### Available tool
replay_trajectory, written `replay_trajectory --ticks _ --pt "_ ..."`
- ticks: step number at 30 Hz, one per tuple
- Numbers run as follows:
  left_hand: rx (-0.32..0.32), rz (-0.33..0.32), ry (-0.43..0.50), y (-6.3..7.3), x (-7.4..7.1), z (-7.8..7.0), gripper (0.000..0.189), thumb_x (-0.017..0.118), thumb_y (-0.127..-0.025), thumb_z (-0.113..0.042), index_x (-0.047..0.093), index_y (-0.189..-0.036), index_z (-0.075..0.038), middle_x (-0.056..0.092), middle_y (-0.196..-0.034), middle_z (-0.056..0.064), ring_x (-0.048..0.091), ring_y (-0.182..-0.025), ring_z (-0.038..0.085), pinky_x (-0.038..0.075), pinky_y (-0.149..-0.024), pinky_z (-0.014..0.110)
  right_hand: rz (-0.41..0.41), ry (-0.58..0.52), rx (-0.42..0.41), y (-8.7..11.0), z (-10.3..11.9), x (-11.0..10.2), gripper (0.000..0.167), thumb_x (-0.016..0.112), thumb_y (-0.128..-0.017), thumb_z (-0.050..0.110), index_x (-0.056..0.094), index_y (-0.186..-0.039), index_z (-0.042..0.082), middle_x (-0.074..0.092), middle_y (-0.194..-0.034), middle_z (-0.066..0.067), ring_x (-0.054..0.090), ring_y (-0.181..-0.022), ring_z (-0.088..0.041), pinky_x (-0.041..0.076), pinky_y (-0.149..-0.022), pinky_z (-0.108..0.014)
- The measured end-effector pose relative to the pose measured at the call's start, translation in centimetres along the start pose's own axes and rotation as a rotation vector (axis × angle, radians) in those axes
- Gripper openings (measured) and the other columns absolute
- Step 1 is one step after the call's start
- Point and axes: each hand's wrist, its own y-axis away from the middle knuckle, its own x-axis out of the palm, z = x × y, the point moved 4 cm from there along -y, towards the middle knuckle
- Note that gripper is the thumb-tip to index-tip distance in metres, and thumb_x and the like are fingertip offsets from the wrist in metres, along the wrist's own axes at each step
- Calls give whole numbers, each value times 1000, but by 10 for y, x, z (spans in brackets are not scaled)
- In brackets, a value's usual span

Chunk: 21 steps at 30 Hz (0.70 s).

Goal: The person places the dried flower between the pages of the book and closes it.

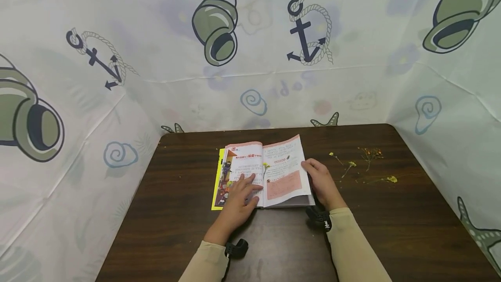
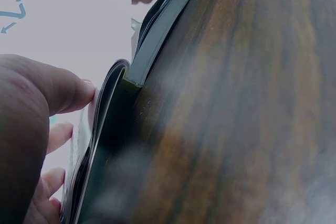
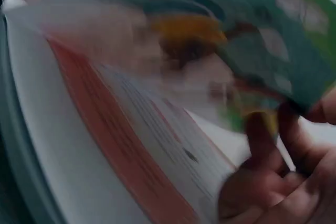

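An open book [image 1: 244, 165] with a yellow cover edge lies on the table. My left hand [image 1: 238, 197] rests on the left page with fingers spread, its thumb near the gutter. With thumb and fingers, my right hand [image 1: 322, 182] pinches the outer edge of the right page [image 1: 282, 184], which is lifted off the pages beneath. In the right wrist view the colourful printed back of that leaf [image 3: 262, 30] bends over another page with a red text box [image 3: 115, 129]. A small yellow flower [image 1: 266, 166] shows by the gutter.
Right of the book, several thin-stemmed yellow flowers [image 1: 391, 179] and an orange-tipped sprig [image 1: 369, 155] lie on the dark wooden table [image 1: 172, 212]. A printed white cloth [image 1: 274, 77] stands behind and beside the table. Each wrist carries a black camera [image 1: 236, 248].
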Motion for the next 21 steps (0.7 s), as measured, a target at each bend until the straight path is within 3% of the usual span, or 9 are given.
replay_trajectory --ticks 2,6,9,12,14,16,21 --pt "4 0 -4 0 0 0 29 67 -107 -23 71 -136 -27 41 -176 3 19 -170 39 11 -134 72 55 -133 19 1 -3 7 31 50 -116 40 62 -120 12 69 -105 2 69 -89 -12 61 -72 -29" --pt "-2 7 -3 1 -1 -1 29 67 -107 -24 71 -136 -26 40 -177 2 19 -170 39 11 -134 72 171 -344 27 3 -5 17 59 31 -117 57 47 -152 12 68 -128 1 70 -110 -12 63 -86 -31" --pt "-17 17 3 1 0 -1 30 67 -107 -25 71 -137 -27 39 -177 0 17 -171 38 9 -135 70 278 -453 15 3 -5 24 66 19 -116 60 37 -159 14 67 -138 1 68 -122 -13 62 -95 -33" --pt "-13 13 10 1 -1 -1 30 67 -107 -23 71 -137 -26 40 -177 1 18 -171 38 10 -134 72 378 -504 6 5 -6 32 58 20 -118 52 37 -159 15 67 -140 3 67 -125 -12 60 -101 -33" --pt "-18 15 11 1 -1 -1 31 67 -107 -24 71 -138 -26 40 -177 1 18 -171 38 10 -135 71 411 -472 -11 7 -7 38 52 27 -120 44 37 -161 13 65 -142 5 65 -125 -10 59 -103 -31" --pt "-18 12 10 1 -1 -1 32 67 -107 -24 70 -139 -25 41 -176 2 19 -171 38 10 -135 72 409 -366 -21 8 -10 43 52 37 -120 38 36 -165 13 64 -143 6 66 -122 -9 58 -102 -30" --pt "-9 -23 2 0 -3 -2 32 68 -106 -21 70 -138 -21 45 -173 7 24 -168 41 16 -132 74 338 81 -66 11 -15 50 57 50 -115 26 38 -167 7 63 -147 -14 66 -115 -13 57 -100 -32"
